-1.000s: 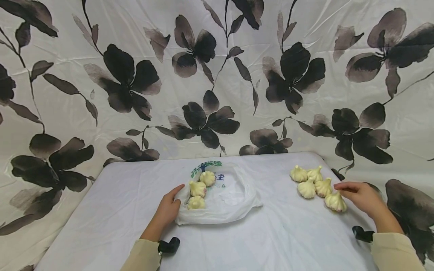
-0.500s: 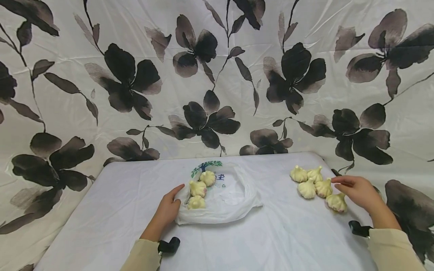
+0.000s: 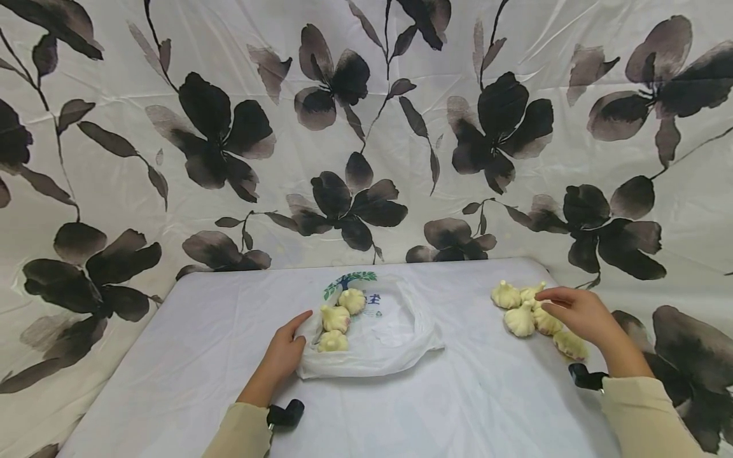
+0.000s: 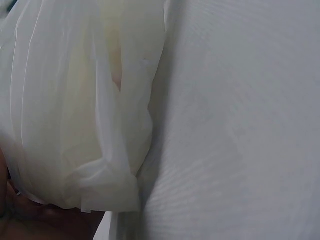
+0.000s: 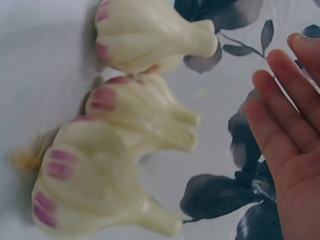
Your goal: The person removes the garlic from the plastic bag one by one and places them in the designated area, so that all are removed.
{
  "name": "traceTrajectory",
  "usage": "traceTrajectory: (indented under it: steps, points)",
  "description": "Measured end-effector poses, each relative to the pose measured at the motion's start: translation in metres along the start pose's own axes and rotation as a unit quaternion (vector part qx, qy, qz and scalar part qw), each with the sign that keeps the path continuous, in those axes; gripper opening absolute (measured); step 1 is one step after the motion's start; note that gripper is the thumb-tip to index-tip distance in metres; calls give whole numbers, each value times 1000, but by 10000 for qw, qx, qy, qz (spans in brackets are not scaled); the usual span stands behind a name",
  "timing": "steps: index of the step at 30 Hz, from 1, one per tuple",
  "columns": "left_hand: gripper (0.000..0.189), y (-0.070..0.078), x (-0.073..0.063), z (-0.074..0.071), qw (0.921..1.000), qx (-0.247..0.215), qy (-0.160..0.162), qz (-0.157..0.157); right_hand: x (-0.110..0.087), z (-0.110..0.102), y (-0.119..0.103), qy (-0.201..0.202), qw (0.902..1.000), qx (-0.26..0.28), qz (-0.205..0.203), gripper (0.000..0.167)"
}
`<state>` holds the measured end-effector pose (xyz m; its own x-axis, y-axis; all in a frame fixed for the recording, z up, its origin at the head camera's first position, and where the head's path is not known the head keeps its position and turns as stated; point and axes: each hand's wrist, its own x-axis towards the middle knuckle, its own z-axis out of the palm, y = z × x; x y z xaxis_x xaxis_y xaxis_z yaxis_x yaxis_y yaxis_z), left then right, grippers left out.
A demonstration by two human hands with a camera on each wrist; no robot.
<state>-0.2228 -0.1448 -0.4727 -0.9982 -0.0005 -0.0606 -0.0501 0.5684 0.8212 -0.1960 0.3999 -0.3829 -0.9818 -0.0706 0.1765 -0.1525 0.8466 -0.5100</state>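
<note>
A white plastic bag [image 3: 375, 365] with its mouth spread wide lies in the middle of the table. Three garlic bulbs [image 3: 335, 319] sit along its left inner side. My left hand [image 3: 283, 351] holds the bag's left rim; the left wrist view has the bag's folds [image 4: 65, 125] above dark, partly hidden fingers. On the right, a cluster of several garlic bulbs [image 3: 520, 320] rests on the table. My right hand [image 3: 581, 316] hovers over this cluster, overlapping its back and right bulbs. In the right wrist view its fingers [image 5: 282, 107] are extended, apart from the bulbs [image 5: 105, 182], and grasp nothing.
A white cloth covers the table [image 3: 458, 407], whose far edge meets a hanging floral curtain [image 3: 343, 140]. A black wrist camera mount [image 3: 286, 415] sits at the left wrist, another mount [image 3: 586, 376] at the right.
My right hand has moved left and slightly up, from beside the nearest garlic bulb to over the back of the cluster. The left hand and the bag stay as they were.
</note>
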Motion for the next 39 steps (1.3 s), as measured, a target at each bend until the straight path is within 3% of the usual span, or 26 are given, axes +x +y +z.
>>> traceTrajectory:
  steps: [22, 29, 39]
  points:
    - [61, -1, 0, -3, 9999, -64, -53, -74, 35, 40, -44, -491, 9937, 867, -506, 29]
    - [61, 0, -1, -3, 9999, -86, -48, -121, 42, 56, -62, -509, 9902, 975, -860, 27]
    - [61, 1, -2, -5, 9999, -61, -10, -81, 51, 76, -87, -790, 9785, 1398, -1295, 27]
